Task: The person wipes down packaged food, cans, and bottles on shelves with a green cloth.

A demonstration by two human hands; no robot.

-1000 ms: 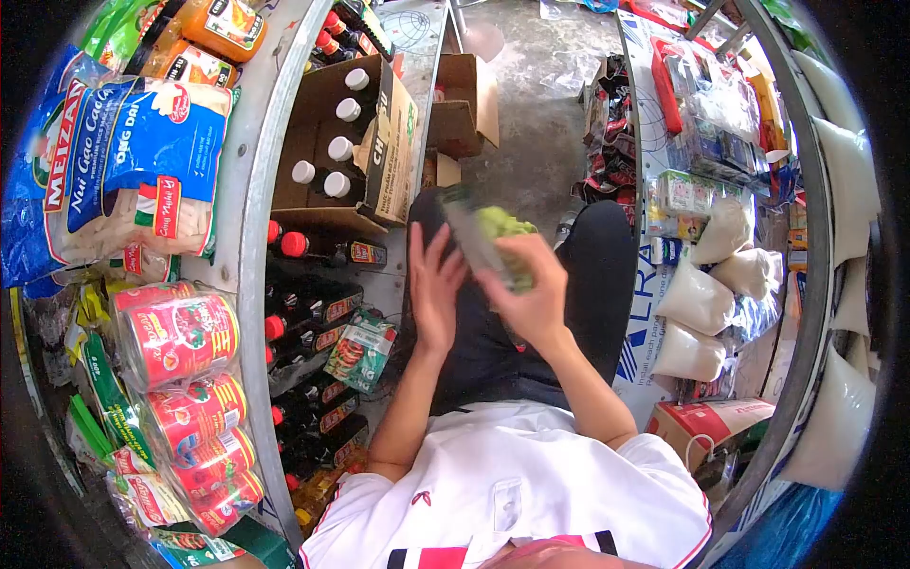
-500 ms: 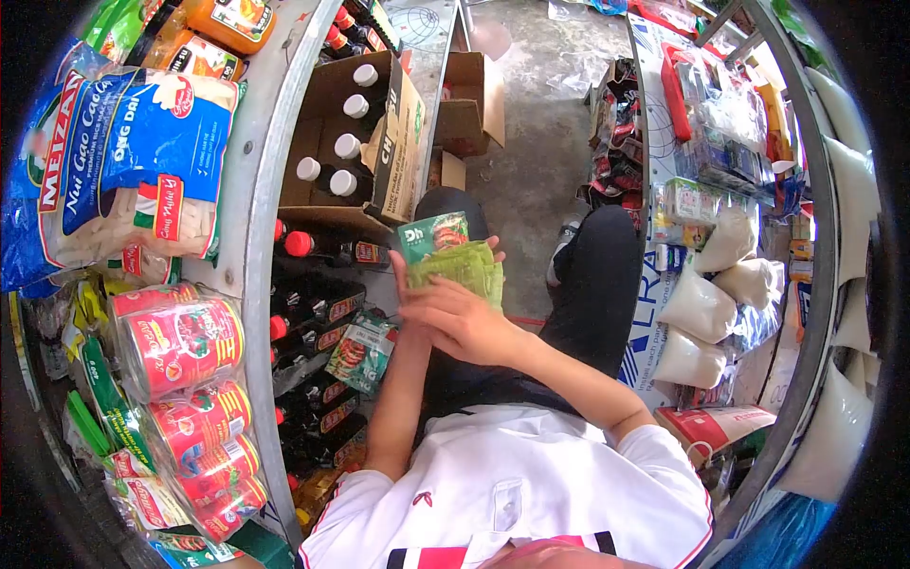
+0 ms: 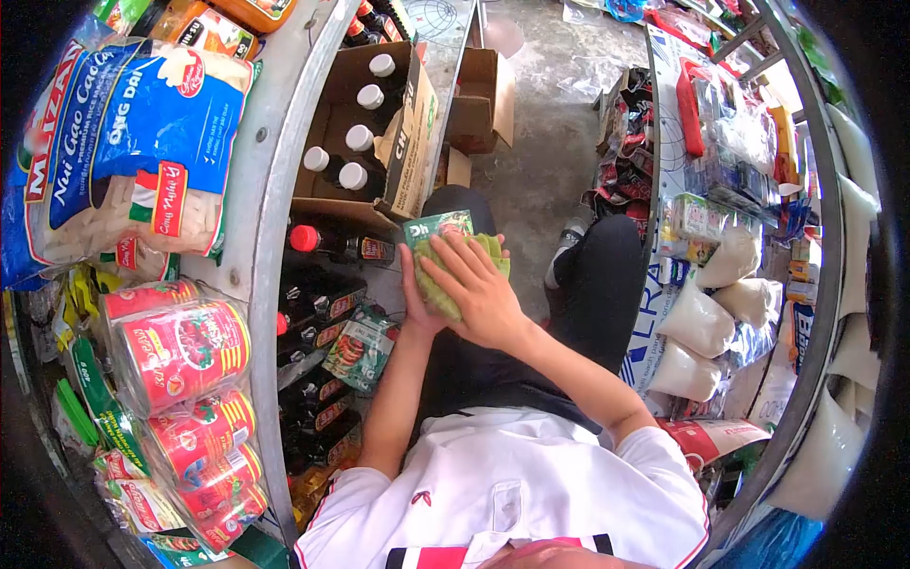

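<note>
A green sachet (image 3: 444,226) with a food picture is in my left hand (image 3: 415,292), which supports it from underneath and along its left side; most of those fingers are hidden. My right hand (image 3: 481,287) lies over a folded yellow-green cloth (image 3: 495,254), its fingers extended and pressing the cloth against the sachet's face. Only the sachet's top edge shows above the cloth. Below my left forearm, a similar green sachet (image 3: 363,349) lies on dark bottles (image 3: 318,389) with red caps.
An open carton (image 3: 414,152) of white-capped bottles stands ahead on the left. Canned goods (image 3: 185,351) and a pasta bag (image 3: 161,142) fill the left shelf. On the right shelf are bags of white granules (image 3: 697,318). A smaller carton (image 3: 483,100) sits farther back.
My right hand has moved up and forward over the cloth, covering more of the sachet. The view has shifted slightly. My left hand keeps holding the sachet.
</note>
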